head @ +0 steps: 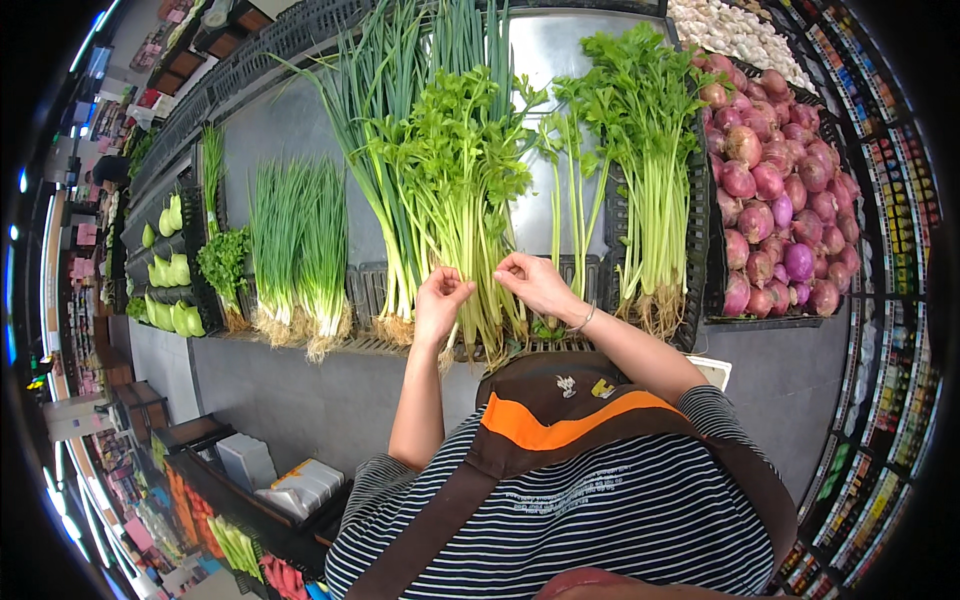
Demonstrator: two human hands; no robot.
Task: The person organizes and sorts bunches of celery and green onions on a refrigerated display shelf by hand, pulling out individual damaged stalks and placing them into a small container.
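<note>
A bunch of leafy celery (469, 165) lies on the produce stand straight in front of me, its roots toward my body. Over its stalks, at the left side, is my left hand (442, 300), thumb and fingertips brought close together. My right hand (536, 281) is over the stalks' right side, its thumb and forefinger nearly meeting. Whether either hand pinches a thin piece is too small to tell. Long green leeks or large scallions (375, 165) lie left of the bunch. Some loose celery stalks (574, 187) and a fuller celery bunch (660, 187) lie to the right.
Thin scallions (300, 247) and a small leafy bunch (225, 262) lie at left, beside green chayotes (169, 270). A black crate of red onions (780, 202) stands at right, with garlic (735, 37) behind. Boxes (304, 484) stand at lower left. Shelves line the right edge.
</note>
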